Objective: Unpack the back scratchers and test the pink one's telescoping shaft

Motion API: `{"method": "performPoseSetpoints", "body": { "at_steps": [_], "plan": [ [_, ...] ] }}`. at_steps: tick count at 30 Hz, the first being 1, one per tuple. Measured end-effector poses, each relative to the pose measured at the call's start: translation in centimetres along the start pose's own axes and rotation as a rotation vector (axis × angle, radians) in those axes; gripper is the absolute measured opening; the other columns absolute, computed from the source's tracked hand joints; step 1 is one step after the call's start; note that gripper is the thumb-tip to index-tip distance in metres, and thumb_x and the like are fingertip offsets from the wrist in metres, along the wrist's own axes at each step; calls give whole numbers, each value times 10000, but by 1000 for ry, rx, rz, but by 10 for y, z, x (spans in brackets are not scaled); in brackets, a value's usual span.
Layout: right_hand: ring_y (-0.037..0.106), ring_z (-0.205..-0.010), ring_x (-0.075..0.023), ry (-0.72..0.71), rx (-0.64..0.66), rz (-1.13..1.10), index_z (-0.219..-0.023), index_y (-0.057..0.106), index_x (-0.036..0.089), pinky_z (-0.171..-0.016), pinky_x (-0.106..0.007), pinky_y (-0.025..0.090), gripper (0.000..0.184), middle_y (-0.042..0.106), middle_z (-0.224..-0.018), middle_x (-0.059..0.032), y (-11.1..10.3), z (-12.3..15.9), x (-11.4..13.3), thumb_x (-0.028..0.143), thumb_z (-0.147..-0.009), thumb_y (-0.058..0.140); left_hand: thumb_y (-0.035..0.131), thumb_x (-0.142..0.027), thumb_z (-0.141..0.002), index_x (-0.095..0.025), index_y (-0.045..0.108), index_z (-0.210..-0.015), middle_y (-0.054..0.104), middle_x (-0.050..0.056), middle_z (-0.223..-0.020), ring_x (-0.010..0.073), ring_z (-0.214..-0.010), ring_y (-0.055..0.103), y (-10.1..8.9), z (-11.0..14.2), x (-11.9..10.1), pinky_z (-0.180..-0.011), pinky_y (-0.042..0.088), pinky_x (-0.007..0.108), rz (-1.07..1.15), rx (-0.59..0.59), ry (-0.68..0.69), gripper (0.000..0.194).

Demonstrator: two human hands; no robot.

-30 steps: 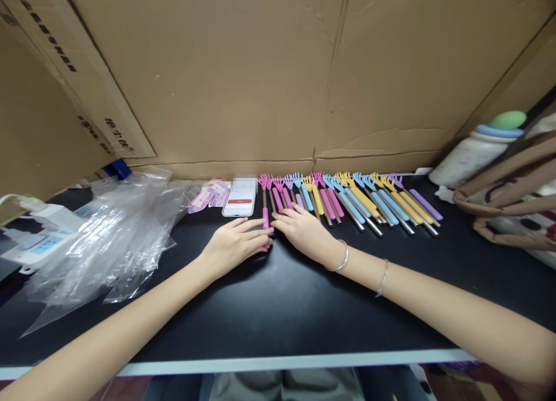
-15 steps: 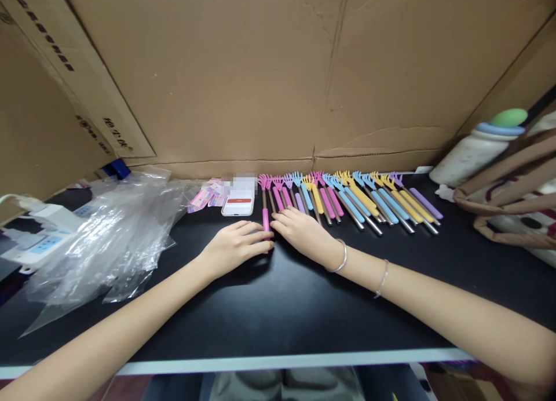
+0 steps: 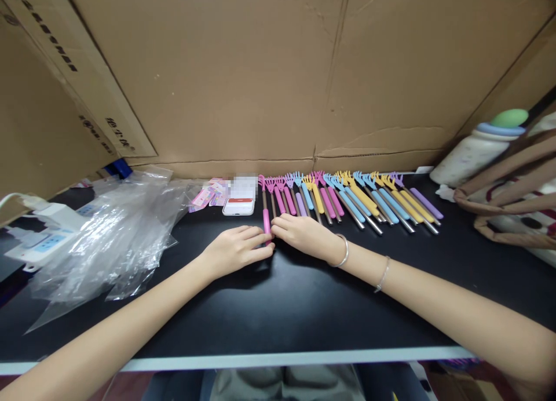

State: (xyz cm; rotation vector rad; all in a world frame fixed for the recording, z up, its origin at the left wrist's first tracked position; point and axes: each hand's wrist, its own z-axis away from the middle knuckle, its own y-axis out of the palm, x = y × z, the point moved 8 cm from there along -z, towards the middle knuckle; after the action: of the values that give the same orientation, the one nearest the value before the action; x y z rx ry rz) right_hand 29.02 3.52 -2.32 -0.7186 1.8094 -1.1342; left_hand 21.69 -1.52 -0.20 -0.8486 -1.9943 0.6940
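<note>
A pink back scratcher (image 3: 266,217) with a metal rod lies at the left end of a row, its claw pointing away from me. My left hand (image 3: 238,250) has its fingers closed around the lower end of that pink handle. From the other side, my right hand (image 3: 306,236) meets the same handle with its fingertips held together; their exact grip is partly hidden. Just beyond my right hand lie several more back scratchers in pink, purple, blue (image 3: 354,204) and yellow (image 3: 408,207), side by side.
Clear plastic bags (image 3: 117,239) are heaped on the left beside a white power strip (image 3: 43,239). A phone (image 3: 238,206) and pink printed cards (image 3: 208,195) lie behind my left hand. Cardboard (image 3: 243,76) walls the back. A bottle (image 3: 475,149) and brown-strapped bag (image 3: 490,224) stand right.
My right hand has come slightly down and closer to the pink handle. The scratcher's claw has turned and looks narrower. My left hand has stayed nearly in place.
</note>
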Motion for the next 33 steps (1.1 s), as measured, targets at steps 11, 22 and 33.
{"method": "performPoseSetpoints", "body": {
  "at_steps": [11, 22, 33],
  "plan": [
    [527, -871, -157, -74, -92, -94, -917, 576, 137, -684, -257, 440, 191, 599, -913, -53, -8, 9, 2, 186, -931, 392, 501, -263, -902, -201, 613, -888, 689, -14, -960, 96, -798, 609, 5, 5, 15, -709, 472, 198, 99, 29, -143, 129],
    [530, -887, -150, -127, -59, -170, -949, 579, 141, -703, -242, 455, 213, 609, -933, -74, -29, 42, 29, 145, -935, 367, 453, -262, -921, -194, 605, -930, 677, 1, -1015, 107, -910, 607, 19, 10, 28, -717, 488, 188, 236, 118, -308, 168],
    [517, -767, -124, -279, -152, -227, -898, 556, 164, -717, -260, 437, 195, 590, -873, -67, -56, 62, 65, 100, -920, 373, 436, -273, -923, -204, 587, -960, 652, 18, -1063, 116, -994, 576, 26, 11, 34, -801, 496, 213, 396, 202, -416, 170]
  ]
}}
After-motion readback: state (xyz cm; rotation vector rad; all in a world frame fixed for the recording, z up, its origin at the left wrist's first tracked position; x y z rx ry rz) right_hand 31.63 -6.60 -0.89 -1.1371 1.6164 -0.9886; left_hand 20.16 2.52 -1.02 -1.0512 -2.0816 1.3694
